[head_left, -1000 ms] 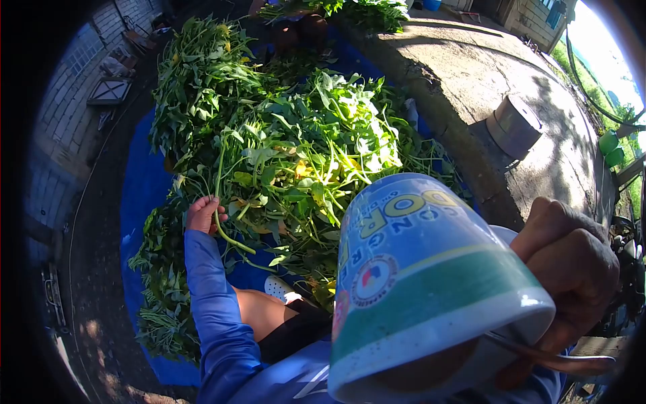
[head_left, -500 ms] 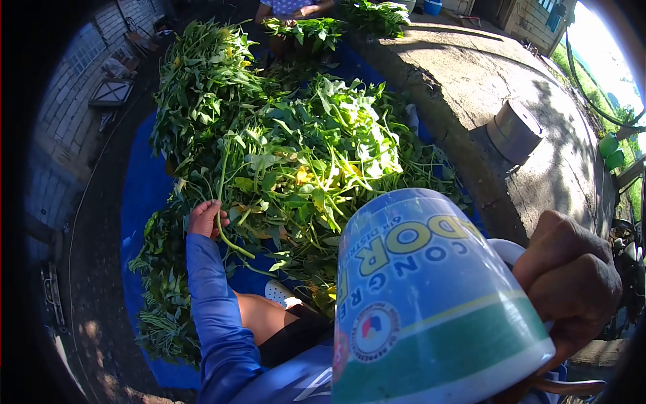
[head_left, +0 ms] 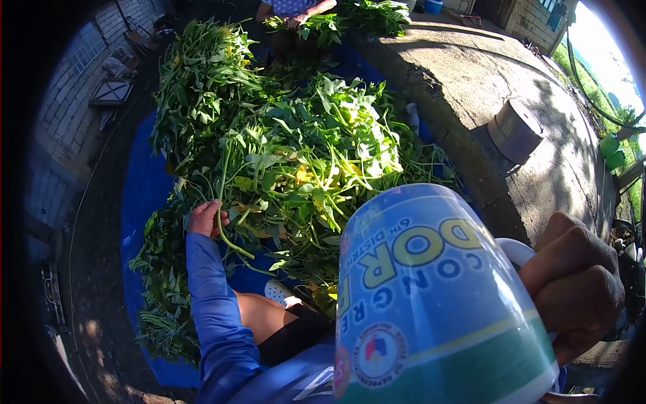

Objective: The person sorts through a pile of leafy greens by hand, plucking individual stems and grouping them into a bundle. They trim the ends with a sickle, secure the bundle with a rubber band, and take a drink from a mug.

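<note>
My right hand (head_left: 575,283) grips the handle of a large printed mug (head_left: 437,289), blue and green with lettering, held close to the camera at the lower right. My left hand (head_left: 207,221), in a blue sleeve, pinches a long green stem (head_left: 232,242) at the left edge of a leafy heap. The heap of green leaves and stems (head_left: 303,148) lies on a blue tarp (head_left: 145,182). Some yellow leaves show in it. A white perforated shoe (head_left: 277,293) is visible below the heap.
Another person (head_left: 289,8) at the top holds a leafy bunch (head_left: 319,28) in both hands. A concrete ledge (head_left: 464,74) runs along the right, with a round block (head_left: 515,132) on it. A block wall (head_left: 74,87) stands at the left. A blue bucket (head_left: 433,6) is at the back.
The mug has tilted and shifted slightly with my right hand. The other person's hands have come together at the leafy bunch. My left hand has barely moved.
</note>
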Demonstrator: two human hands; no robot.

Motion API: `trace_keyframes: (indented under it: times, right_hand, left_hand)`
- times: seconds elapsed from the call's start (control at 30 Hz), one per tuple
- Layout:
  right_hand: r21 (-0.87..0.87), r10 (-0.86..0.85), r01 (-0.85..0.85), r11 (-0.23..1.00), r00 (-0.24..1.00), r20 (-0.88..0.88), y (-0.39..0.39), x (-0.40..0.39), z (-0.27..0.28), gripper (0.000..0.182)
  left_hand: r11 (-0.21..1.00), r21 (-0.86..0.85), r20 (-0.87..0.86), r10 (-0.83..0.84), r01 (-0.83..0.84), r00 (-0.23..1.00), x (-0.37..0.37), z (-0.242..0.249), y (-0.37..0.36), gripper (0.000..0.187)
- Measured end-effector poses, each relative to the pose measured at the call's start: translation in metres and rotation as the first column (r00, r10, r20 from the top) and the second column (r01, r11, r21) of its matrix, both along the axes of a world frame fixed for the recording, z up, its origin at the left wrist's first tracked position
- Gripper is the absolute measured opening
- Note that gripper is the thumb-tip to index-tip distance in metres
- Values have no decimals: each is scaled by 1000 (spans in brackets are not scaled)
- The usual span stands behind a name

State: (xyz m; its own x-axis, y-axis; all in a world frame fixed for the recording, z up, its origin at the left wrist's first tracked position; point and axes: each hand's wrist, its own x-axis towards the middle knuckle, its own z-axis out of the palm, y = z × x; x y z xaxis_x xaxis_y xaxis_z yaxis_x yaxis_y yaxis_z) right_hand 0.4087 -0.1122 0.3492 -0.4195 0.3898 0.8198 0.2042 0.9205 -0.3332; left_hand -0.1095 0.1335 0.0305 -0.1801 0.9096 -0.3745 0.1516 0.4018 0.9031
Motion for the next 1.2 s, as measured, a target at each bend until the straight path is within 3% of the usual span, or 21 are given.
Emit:
trace_keyframes:
  times: [0.07, 0.13, 0.33, 0.43, 0.57, 0.63, 0.7, 0.77, 0.8, 0.87, 0.9, 0.97, 1.1, 1.2]
  right_hand:
    - [-153, -227, 245, 958, 966, 125, -27, -13, 21, 33]
    - [-216, -358, 392, 894, 917, 177, -36, -18, 23, 25]
    - [-256, -351, 400, 880, 911, 217, -38, -11, 26, 27]
    - [-339, -263, 308, 889, 949, 175, -33, -6, 21, 29]
    - [-639, 37, -54, 767, 999, -40, -13, 18, 3, 46]
    - [-625, 6, -62, 778, 996, -92, -4, 22, -13, 45]
    - [-543, -145, 83, 835, 987, -71, 11, 19, -31, 41]
    - [-717, -230, 89, 692, 968, -102, 16, 32, -60, 43]
    - [-779, -288, 99, 619, 952, -108, 19, 39, -71, 44]
    - [-863, -410, 148, 484, 909, -74, 35, 55, -93, 43]
    - [-865, -467, 169, 472, 881, -82, 51, 68, -111, 43]
    - [-892, -582, 164, 420, 803, -127, 82, 93, -151, 44]
    - [-907, -755, 340, 250, 654, 37, 161, 186, -229, 39]
    - [-878, -889, 446, 171, 454, 58, 230, 254, -277, 46]
  left_hand:
    - [1000, 3, 12, -3, 3, 1000, 0, -2, 1, 34]
    - [1000, 4, 21, -6, 6, 1000, -3, -4, 2, 32]
    - [1000, 8, 43, -8, 8, 999, -5, -10, 6, 30]
    - [1000, 6, 35, -11, 11, 999, -3, -9, 6, 30]
    - [1000, 9, 12, -19, 19, 1000, -8, -19, 11, 31]
    - [1000, -2, -6, -19, 19, 1000, -7, -20, 12, 34]
    - [999, -36, -47, -17, 15, 999, 4, -5, 7, 40]
    - [999, -31, 24, -16, 17, 1000, -11, -27, 17, 47]
    - [997, -71, -63, 37, -41, 997, 11, -3, 9, 50]
    - [997, -77, -47, 29, -32, 998, 15, 2, 12, 58]
    - [994, -98, -33, 48, -51, 998, 11, -2, 17, 57]
    - [994, -97, 4, 57, -56, 998, 21, 4, 20, 54]
    - [992, -95, 23, 81, -79, 996, 57, 18, 28, 46]
    - [995, -85, 185, 62, -47, 981, 73, 18, 39, 43]
